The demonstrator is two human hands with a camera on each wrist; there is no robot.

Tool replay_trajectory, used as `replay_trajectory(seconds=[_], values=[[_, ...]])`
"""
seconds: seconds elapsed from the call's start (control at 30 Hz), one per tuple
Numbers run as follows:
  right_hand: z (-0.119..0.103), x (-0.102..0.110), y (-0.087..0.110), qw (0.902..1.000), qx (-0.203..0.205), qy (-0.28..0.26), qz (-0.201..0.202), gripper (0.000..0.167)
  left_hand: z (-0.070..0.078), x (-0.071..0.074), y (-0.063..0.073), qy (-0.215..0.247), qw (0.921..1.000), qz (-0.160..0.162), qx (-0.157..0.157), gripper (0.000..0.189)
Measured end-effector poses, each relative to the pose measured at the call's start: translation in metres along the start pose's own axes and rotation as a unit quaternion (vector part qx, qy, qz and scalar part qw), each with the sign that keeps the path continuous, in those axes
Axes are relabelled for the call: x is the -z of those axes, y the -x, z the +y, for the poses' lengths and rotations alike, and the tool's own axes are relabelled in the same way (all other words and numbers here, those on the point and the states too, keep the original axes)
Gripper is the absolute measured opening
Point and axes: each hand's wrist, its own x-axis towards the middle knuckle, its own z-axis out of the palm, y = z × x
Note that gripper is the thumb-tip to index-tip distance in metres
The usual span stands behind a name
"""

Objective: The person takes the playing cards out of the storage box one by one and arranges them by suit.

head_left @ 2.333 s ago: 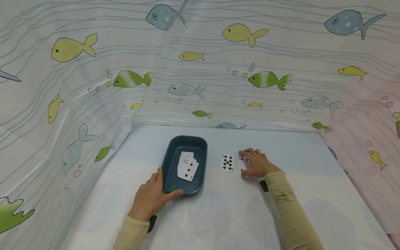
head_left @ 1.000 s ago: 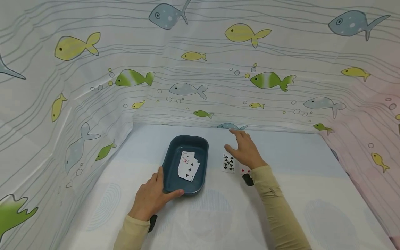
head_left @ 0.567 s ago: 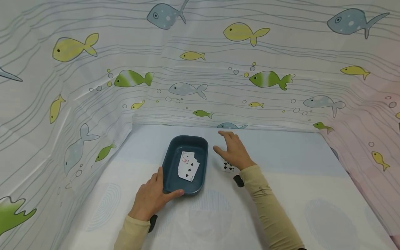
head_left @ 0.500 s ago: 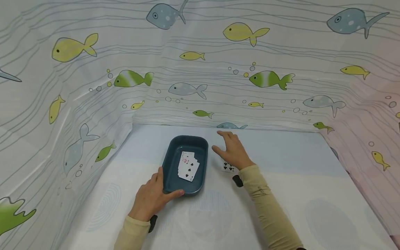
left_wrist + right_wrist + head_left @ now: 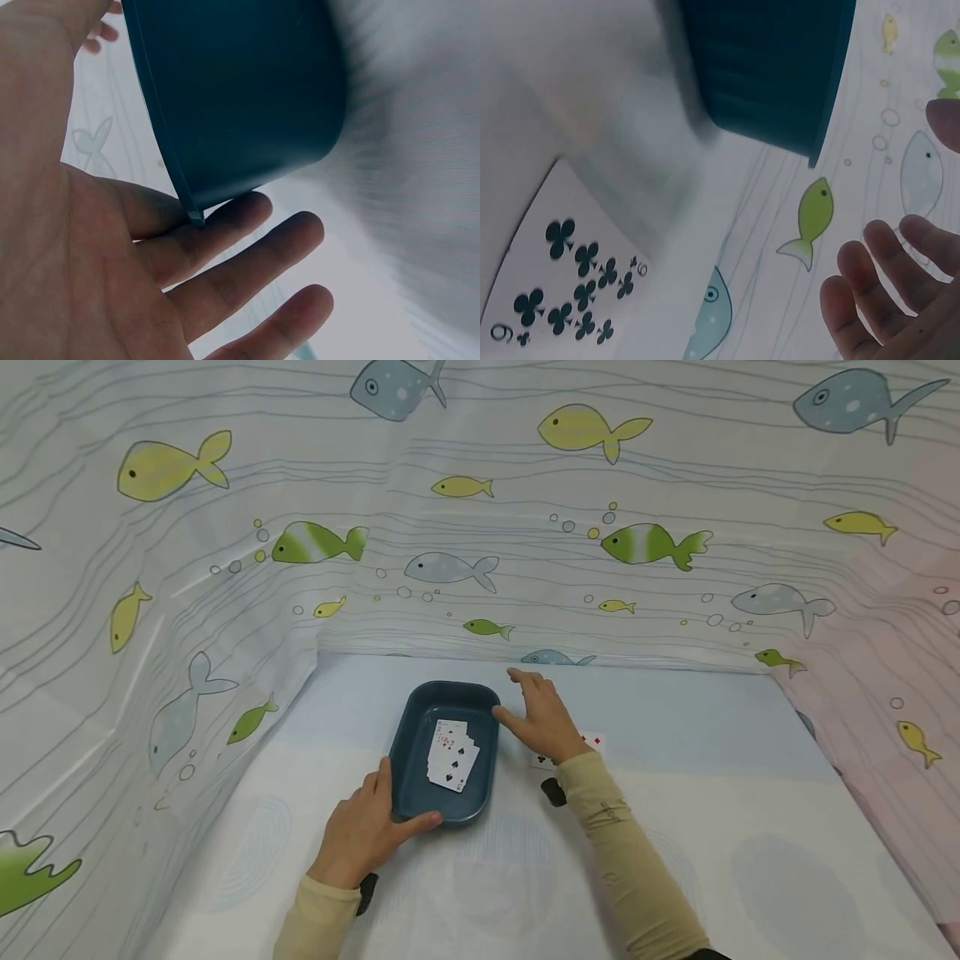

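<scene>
A dark blue rectangular tray [image 5: 405, 785] holds a small overlapping pile of playing cards [image 5: 452, 760], with spades showing on top. My left hand [image 5: 358, 835] rests at its near left corner, the thumb along the near rim and the fingers, fairly straight, against the left side. Beyond the tray's right rim is my right hand [image 5: 542, 717], fingers loosely extended and holding nothing, the thumb tip right by the rim. Under that hand lies a nine of clubs [image 5: 577, 277], mostly covered in the head view. Beside it, a red diamonds card [image 5: 595, 742] is partly hidden by the wrist.
A pale table cover [image 5: 720, 810] spreads out on both sides of the tray. Fabric walls [image 5: 450, 527] printed with fish enclose the back, left and right.
My right hand has left the diamonds card and moved left over the nine of clubs to the tray's right side. The left hand and tray stay in place.
</scene>
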Motion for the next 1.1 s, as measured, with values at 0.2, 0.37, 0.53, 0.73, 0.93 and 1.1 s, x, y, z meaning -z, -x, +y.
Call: replay_trajectory(seconds=[0.2,0.37,0.53,0.73,0.93,1.1], values=[[-0.01,-0.012,-0.007,1.0,0.008,0.005,-0.001,0.074,-0.001,0.0,-0.002,-0.004,1.0,0.002,-0.001,0.129],[-0.02,-0.024,-0.011,0.9993,0.03,-0.002,-0.021,0.076,-0.001,0.0,-0.001,-0.004,1.0,0.002,-0.004,0.128],[-0.028,-0.038,-0.013,0.9973,0.049,-0.003,-0.055,0.079,-0.001,-0.002,0.0,0.002,0.9999,-0.008,0.006,0.126],[-0.035,-0.053,-0.013,0.9917,0.079,0.005,-0.101,0.081,-0.002,-0.001,0.0,0.0,1.0,-0.003,-0.001,0.128],[-0.037,-0.066,-0.01,0.985,0.112,0.058,-0.118,0.074,-0.001,-0.001,-0.001,0.002,1.0,-0.008,0.003,0.126],[-0.037,-0.072,-0.008,0.9743,0.112,0.146,-0.129,0.08,0.0,0.0,0.0,-0.002,1.0,-0.001,-0.004,0.127]])
